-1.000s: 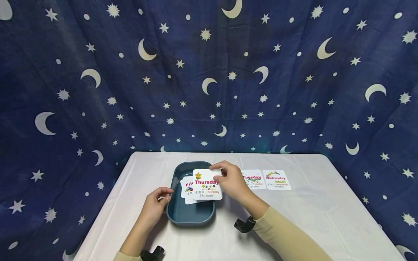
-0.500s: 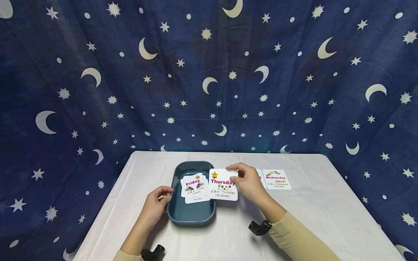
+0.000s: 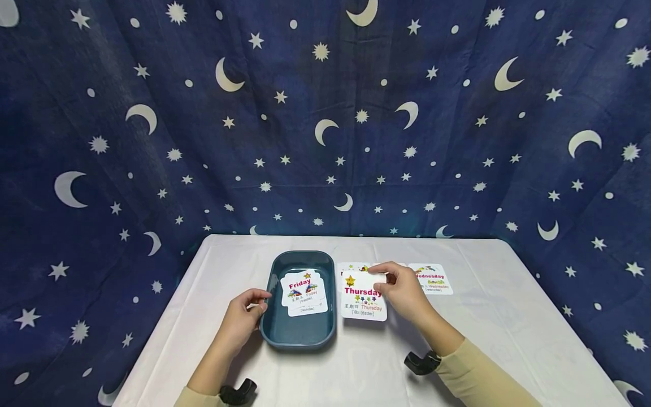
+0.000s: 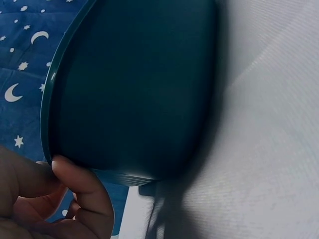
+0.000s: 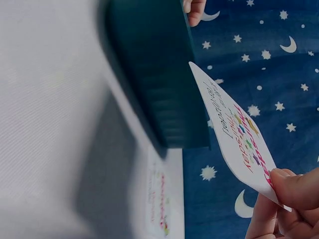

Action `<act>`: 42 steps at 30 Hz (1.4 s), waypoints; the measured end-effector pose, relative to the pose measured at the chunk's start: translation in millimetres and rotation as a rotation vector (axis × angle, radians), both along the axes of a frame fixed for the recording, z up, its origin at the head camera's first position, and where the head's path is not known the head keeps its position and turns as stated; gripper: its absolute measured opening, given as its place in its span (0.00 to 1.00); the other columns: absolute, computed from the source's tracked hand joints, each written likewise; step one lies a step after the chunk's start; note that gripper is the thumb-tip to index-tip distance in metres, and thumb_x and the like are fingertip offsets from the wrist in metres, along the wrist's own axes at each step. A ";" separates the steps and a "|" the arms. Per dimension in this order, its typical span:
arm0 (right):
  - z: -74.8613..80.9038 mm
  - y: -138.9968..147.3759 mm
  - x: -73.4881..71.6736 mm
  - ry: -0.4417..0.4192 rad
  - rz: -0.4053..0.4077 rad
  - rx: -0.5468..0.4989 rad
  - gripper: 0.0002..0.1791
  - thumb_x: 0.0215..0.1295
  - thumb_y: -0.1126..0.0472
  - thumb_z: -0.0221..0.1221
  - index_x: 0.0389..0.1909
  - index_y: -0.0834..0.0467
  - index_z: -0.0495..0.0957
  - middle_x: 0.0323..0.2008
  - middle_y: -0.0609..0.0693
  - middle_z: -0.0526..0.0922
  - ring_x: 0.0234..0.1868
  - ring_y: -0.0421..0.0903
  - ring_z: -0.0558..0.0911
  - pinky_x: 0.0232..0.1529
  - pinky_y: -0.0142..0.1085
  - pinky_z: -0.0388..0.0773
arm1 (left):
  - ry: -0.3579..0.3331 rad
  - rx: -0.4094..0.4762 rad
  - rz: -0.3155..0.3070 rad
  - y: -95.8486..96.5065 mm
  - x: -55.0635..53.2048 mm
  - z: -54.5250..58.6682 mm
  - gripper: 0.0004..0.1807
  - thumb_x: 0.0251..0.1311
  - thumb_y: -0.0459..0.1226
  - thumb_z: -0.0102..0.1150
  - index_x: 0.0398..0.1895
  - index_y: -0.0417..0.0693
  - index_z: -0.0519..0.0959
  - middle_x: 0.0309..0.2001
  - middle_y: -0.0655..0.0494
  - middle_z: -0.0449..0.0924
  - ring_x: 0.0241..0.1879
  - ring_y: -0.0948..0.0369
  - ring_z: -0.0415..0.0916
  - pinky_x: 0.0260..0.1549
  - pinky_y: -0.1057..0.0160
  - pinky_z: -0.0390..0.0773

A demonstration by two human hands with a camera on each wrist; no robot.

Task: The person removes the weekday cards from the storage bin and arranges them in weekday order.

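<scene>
My right hand point(image 3: 404, 291) pinches the right side of a white "Thursday" card point(image 3: 362, 299) between thumb and fingers. The card hangs above the table, just right of a dark teal tray point(image 3: 297, 336); in the right wrist view the Thursday card point(image 5: 232, 129) stands edge-up in the fingers. My left hand point(image 3: 244, 314) holds the tray's left rim, thumb and finger meeting at the edge in the left wrist view. Inside the tray a "Friday" card point(image 3: 304, 291) overlaps another card point(image 3: 310, 312), mostly covered.
Behind the Thursday card and right hand, cards lie in a row on the white table point(image 3: 473, 350): a mostly hidden card point(image 3: 351, 265) and, farther right, a "Wednesday" card point(image 3: 433, 280). A blue moon-and-star curtain point(image 3: 285, 141) stands behind the table.
My right hand has carried the Thursday card rightward from over the tray to beside it, uncovering the Friday card. My left hand stays at the rim.
</scene>
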State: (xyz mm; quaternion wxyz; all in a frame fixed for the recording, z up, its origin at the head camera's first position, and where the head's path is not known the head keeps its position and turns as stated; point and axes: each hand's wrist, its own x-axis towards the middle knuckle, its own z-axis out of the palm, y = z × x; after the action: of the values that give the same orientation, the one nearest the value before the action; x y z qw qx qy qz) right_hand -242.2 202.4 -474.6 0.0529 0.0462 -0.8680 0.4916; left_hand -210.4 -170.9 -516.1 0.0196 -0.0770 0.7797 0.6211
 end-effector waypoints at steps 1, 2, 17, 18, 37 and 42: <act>-1.5 0.7 -0.4 -0.005 -0.003 0.004 0.21 0.57 0.75 0.70 0.51 0.56 0.91 0.38 0.53 0.83 0.36 0.46 0.71 0.38 0.31 0.69 | 0.001 0.002 -0.001 -0.1 0.0 0.5 0.14 0.71 0.23 0.55 0.55 0.34 0.83 0.41 0.48 0.77 0.30 0.60 0.73 0.24 0.64 0.78; -3.4 1.2 -1.0 -0.011 -0.006 0.008 0.21 0.57 0.75 0.70 0.51 0.56 0.91 0.39 0.52 0.84 0.37 0.46 0.72 0.39 0.32 0.69 | 0.002 0.003 -0.001 -0.2 0.0 1.1 0.14 0.71 0.23 0.55 0.55 0.34 0.83 0.41 0.48 0.77 0.30 0.60 0.73 0.24 0.64 0.78; -35.6 -5.3 -3.8 -0.098 0.034 0.047 0.20 0.56 0.77 0.70 0.46 0.54 0.91 0.33 0.50 0.81 0.33 0.45 0.71 0.35 0.33 0.68 | -0.008 -0.016 0.004 1.0 -0.3 3.8 0.14 0.71 0.23 0.55 0.55 0.34 0.83 0.40 0.49 0.76 0.29 0.59 0.73 0.24 0.64 0.78; -37.2 -5.9 -4.1 -0.101 0.036 0.053 0.20 0.56 0.77 0.70 0.46 0.54 0.91 0.32 0.50 0.79 0.33 0.45 0.71 0.35 0.33 0.68 | -0.009 -0.015 0.005 1.1 -0.4 3.7 0.13 0.71 0.23 0.55 0.55 0.34 0.83 0.40 0.49 0.76 0.29 0.59 0.73 0.24 0.64 0.78; -56.0 -12.5 -7.5 -0.094 -0.019 0.188 0.17 0.55 0.74 0.73 0.42 0.54 0.91 0.38 0.50 0.84 0.34 0.45 0.73 0.36 0.35 0.69 | -0.005 0.018 -0.005 -0.4 -1.3 0.7 0.14 0.71 0.22 0.54 0.55 0.33 0.82 0.39 0.49 0.77 0.30 0.59 0.75 0.24 0.65 0.79; -59.4 -11.7 -9.8 -0.073 -0.012 0.220 0.16 0.54 0.74 0.73 0.41 0.54 0.91 0.44 0.50 0.87 0.38 0.44 0.75 0.42 0.37 0.72 | -0.012 0.015 -0.003 -0.5 -1.4 0.5 0.14 0.71 0.22 0.54 0.55 0.33 0.83 0.40 0.49 0.77 0.29 0.60 0.74 0.24 0.65 0.78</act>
State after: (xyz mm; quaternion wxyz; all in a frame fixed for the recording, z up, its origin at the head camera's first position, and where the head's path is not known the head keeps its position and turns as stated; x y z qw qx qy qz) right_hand -251.9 190.7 -534.1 0.0188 0.0288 -0.9183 0.3944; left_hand -211.8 -171.4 -515.6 0.0259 -0.0794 0.7749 0.6265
